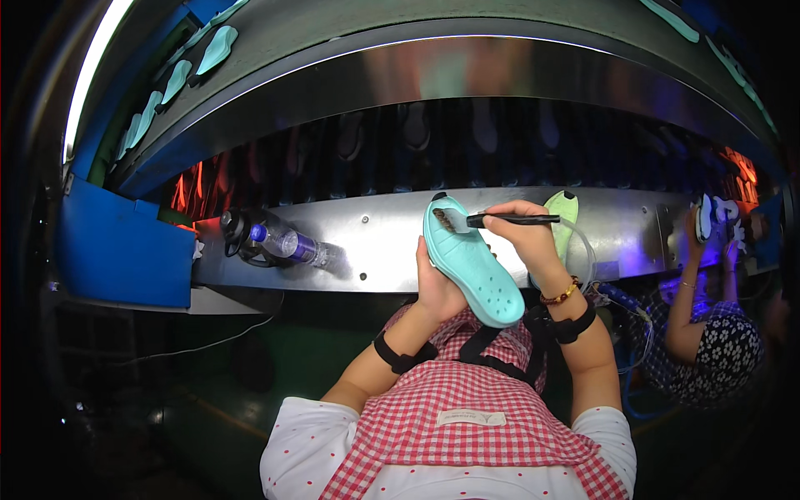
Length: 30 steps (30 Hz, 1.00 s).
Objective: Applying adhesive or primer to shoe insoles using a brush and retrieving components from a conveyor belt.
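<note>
A turquoise foam clog (479, 271) with holes in its toe is held up over the bench's front edge, toe toward me. My left hand (439, 283) grips it along its left side. A brush (517, 220) with a black handle and a pale head with dark bristles is pinched in my right hand (529, 237). Its bristles (444, 220) are at the clog's heel end; whether they touch the surface I cannot tell. From the handle's rear a clear thin tube (590, 247) curves down. Beyond my right hand lies a light green shoe (563, 218), partly hidden by that hand.
The metal bench (392, 237) runs left to right. Two drink bottles, a dark one (236, 225) and a clear one (287, 244), lie at its left. Above, a conveyor belt (275, 29) carries turquoise shoe parts (218, 48). At right, a co-worker (708, 333) handles a light-coloured shoe piece (704, 218).
</note>
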Tool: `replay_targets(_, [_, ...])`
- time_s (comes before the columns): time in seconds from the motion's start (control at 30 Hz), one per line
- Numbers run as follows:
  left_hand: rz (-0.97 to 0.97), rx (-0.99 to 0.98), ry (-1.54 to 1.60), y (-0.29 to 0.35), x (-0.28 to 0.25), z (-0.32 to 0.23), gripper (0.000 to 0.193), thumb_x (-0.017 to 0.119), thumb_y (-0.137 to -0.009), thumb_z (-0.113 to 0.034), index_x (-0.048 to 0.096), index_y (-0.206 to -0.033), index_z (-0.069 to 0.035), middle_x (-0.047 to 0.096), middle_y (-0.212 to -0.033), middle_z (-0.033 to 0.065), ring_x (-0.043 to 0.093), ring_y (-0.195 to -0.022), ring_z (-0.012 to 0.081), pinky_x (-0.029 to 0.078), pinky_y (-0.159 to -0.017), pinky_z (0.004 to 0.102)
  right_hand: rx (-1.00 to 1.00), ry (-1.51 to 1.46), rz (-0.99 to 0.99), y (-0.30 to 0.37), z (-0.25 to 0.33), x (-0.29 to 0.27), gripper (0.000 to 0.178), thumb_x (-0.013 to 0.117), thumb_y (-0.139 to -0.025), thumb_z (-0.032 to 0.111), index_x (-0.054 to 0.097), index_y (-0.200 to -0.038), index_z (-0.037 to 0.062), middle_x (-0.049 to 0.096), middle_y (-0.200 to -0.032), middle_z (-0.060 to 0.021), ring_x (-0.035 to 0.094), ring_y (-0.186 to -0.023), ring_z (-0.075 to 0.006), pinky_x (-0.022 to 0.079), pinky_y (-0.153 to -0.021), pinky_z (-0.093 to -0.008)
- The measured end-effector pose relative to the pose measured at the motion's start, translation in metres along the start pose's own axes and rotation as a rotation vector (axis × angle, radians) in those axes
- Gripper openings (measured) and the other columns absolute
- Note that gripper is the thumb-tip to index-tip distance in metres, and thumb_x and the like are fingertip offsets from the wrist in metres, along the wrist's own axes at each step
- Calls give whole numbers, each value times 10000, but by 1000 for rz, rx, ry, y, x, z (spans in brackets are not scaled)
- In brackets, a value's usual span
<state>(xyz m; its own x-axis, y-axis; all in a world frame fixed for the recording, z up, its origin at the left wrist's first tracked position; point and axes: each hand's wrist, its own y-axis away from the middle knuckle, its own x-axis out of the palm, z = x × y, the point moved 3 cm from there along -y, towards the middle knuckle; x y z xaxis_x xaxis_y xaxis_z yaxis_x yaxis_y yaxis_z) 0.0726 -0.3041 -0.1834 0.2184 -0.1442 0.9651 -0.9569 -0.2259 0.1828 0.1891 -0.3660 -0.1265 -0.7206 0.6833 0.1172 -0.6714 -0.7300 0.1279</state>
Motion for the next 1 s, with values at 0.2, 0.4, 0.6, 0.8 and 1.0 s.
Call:
replay_targets(0.2, [-106,137,-14,-9,-25,-13,699,170,-819,-627,437,-1159,-78,530,-1046,130,510,-992,254,400,-876,391,-321,563,138,31,20,30,201,652,-659,128,650,-824,13,602,-706,-125,580,-652,-202,434,-597,-274])
replay_targets(0.4, [-65,22,-135,1,-8,-43,823,84,-778,-682,459,-1134,-40,552,-992,167,533,-946,310,422,-843,456,-53,575,511,51,41,6,180,644,-650,87,659,-820,29,610,-726,-109,576,-632,-160,441,-592,-247])
replay_targets(0.6, [14,-49,30,6,27,-30,790,121,-790,-669,385,-1226,-66,495,-1127,172,522,-977,312,411,-867,447,-107,250,189,32,58,20,169,640,-724,41,627,-883,-15,628,-772,-64,571,-688,-86,455,-617,-202])
replay_targets(0.8, [101,-24,-73,11,41,-41,738,138,-817,-617,409,-1197,-45,525,-1063,195,532,-958,301,437,-838,408,-67,48,249,44,70,18,150,632,-717,20,639,-865,-6,622,-784,-66,574,-677,-94,460,-608,-201])
replay_targets(1.0, [47,176,-169,9,46,-56,874,95,-734,-716,453,-1120,-19,535,-924,177,538,-796,273,459,-701,393,-266,263,569,48,68,19,220,661,-674,8,653,-893,30,625,-779,-89,584,-686,-125,455,-632,-236])
